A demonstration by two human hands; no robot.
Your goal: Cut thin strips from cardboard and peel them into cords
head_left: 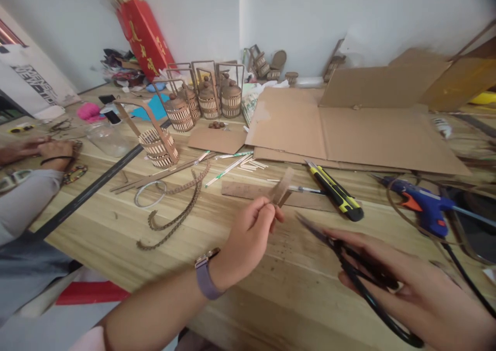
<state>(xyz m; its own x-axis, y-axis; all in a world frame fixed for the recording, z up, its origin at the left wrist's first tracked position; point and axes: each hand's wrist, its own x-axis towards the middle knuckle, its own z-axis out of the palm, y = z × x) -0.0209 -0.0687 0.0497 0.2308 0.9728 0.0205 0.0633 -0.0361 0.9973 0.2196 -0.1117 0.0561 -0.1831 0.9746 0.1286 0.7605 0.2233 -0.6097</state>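
My left hand (246, 234), with a watch on its wrist, pinches a thin brown strip (285, 181) between thumb and fingers. The strip looks bent or doubled; its lower end is hidden in the fingers. On the right, my right hand (420, 284) is closed around the black handles of a pair of scissors (358, 278). Their blades point toward the left hand and stand apart from the strip. Behind the left hand a flat brown strip (240, 189) lies on the wooden table (302, 304). A yellow and black utility knife (335, 191) rests across its right end.
A blue glue gun (420, 203) with a cord lies at the right. Cardboard sheets (287, 123) cover the back. Several small lidded baskets (231, 100) and one open basket (157, 147) stand left. Braided strips (194, 201) lie mid-table. Another person's hands (54, 148) rest far left.
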